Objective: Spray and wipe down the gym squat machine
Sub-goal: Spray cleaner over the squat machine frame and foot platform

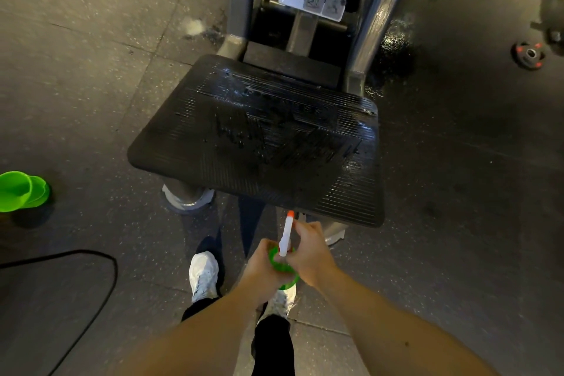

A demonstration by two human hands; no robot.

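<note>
Droplets glisten across the black ribbed footplate [259, 137] of the squat machine [375, 9], whose near edge tilts toward the person and ends just ahead of both hands. The green spray bottle [282, 267] sits low in the centre, above the white shoes [203, 275], its white head and orange nozzle pointing at that near edge. The left hand [261, 262] curls its fingers around the bottle's neck, and the right hand [308, 252] wraps the sprayer head from the other side. Speckled floor [91, 85] lies open to the left of the plate as far as a green bucket [21, 191] at the frame's edge. A black cable [105, 284] loops at lower left, and a weight plate [529, 55] lies well apart at far right.
</note>
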